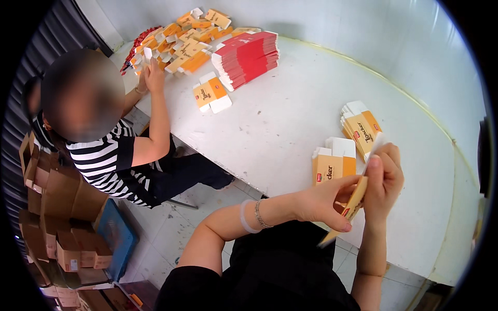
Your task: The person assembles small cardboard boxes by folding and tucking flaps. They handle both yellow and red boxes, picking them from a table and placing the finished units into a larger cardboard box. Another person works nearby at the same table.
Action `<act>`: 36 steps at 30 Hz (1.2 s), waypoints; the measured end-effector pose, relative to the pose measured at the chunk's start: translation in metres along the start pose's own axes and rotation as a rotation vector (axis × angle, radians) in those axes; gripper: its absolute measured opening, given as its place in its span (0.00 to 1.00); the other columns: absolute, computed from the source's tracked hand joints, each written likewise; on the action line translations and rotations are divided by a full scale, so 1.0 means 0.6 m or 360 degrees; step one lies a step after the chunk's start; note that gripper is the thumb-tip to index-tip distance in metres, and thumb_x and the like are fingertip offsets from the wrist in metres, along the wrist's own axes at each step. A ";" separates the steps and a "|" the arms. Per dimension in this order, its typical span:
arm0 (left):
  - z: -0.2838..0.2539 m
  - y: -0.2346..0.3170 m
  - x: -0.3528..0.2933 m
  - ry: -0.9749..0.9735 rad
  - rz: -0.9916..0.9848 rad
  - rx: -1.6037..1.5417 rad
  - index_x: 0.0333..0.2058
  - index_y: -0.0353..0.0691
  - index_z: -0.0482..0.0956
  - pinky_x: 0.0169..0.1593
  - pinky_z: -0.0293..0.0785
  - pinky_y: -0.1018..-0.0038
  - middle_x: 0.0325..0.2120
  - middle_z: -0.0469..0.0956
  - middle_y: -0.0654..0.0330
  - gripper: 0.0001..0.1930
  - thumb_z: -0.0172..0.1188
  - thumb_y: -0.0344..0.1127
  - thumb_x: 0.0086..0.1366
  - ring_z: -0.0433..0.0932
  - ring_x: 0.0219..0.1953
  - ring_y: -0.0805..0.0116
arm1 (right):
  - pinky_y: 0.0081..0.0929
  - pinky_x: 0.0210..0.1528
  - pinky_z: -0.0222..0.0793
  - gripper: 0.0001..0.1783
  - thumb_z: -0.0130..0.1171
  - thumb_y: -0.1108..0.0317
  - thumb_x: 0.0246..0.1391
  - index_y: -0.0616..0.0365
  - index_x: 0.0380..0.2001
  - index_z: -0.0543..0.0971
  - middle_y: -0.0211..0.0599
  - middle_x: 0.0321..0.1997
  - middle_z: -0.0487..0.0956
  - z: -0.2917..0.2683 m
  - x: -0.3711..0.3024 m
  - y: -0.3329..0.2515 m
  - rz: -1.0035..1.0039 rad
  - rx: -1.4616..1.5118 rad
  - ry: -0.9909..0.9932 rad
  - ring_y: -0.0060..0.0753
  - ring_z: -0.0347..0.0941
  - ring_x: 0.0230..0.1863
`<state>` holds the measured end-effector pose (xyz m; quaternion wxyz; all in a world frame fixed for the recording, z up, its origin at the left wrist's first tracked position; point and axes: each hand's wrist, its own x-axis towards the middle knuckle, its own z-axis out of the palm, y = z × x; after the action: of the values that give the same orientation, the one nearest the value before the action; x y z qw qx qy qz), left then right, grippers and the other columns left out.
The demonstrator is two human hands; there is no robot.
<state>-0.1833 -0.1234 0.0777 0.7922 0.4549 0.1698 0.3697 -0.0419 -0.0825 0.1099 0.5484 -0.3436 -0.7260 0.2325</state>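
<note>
Above the table's near edge, a yellow and white folding carton (356, 199) is seen nearly edge-on between my hands. My left hand (332, 199) closes on its side, thumb at the lower end and fingers behind. With thumb and fingers, my right hand (385, 181) pinches the carton near its white upper flap (378, 142). Just beyond my hands lie two stacks of flat yellow cartons with white flaps: a nearer stack (334, 161) and a farther stack (361, 126). My left hand partly covers the nearer one.
Across the white table (280, 129), a co-worker (111, 155) in a striped top handles a carton at the left. Near them are a heap of yellow cartons (189, 44), a red carton stack (249, 58) and one flat carton (211, 93). Brown boxes (78, 243) stand lower left.
</note>
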 end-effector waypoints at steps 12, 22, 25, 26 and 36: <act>0.022 -0.031 -0.031 0.0751 0.0911 0.0409 0.67 0.40 0.37 0.56 0.65 0.69 0.53 0.68 0.54 0.43 0.56 0.27 0.62 0.69 0.51 0.71 | 0.36 0.53 0.61 0.12 0.54 0.68 0.54 0.65 0.39 0.74 0.51 0.50 0.71 0.024 -0.079 -0.019 -0.0020 0.0640 0.0304 0.42 0.66 0.50; -0.037 -0.027 -0.053 0.0342 0.0796 0.0922 0.53 0.43 0.63 0.37 0.68 0.82 0.37 0.71 0.62 0.26 0.65 0.30 0.58 0.70 0.37 0.78 | 0.33 0.41 0.66 0.20 0.57 0.57 0.56 0.63 0.43 0.73 0.41 0.38 0.78 -0.013 -0.089 0.002 -0.0488 -0.0146 0.0125 0.43 0.73 0.45; -0.056 -0.003 -0.060 0.0217 0.0727 0.1196 0.52 0.42 0.68 0.38 0.70 0.80 0.39 0.73 0.60 0.29 0.71 0.36 0.53 0.72 0.38 0.75 | 0.34 0.47 0.67 0.26 0.47 0.51 0.62 0.65 0.50 0.72 0.42 0.41 0.78 -0.007 -0.056 -0.018 0.0204 0.0764 0.0463 0.40 0.72 0.50; -0.058 0.009 -0.062 0.0181 0.0706 0.1340 0.52 0.42 0.69 0.38 0.72 0.80 0.40 0.74 0.59 0.30 0.73 0.38 0.51 0.73 0.38 0.74 | 0.33 0.50 0.67 0.28 0.44 0.50 0.64 0.66 0.51 0.72 0.41 0.43 0.78 -0.018 -0.054 -0.015 0.0468 0.1030 0.0347 0.38 0.72 0.51; -0.052 -0.012 -0.067 0.0565 0.0714 0.1169 0.58 0.40 0.60 0.32 0.75 0.81 0.43 0.76 0.55 0.41 0.76 0.34 0.48 0.81 0.36 0.70 | 0.18 0.47 0.69 0.16 0.53 0.77 0.59 0.60 0.50 0.78 0.38 0.48 0.80 -0.031 -0.078 -0.015 0.0829 0.0706 -0.0401 0.19 0.73 0.45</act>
<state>-0.2263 -0.1369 0.0525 0.4378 0.6605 0.3197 0.5195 -0.0186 -0.1243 0.0920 0.4383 -0.3583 -0.6080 0.5566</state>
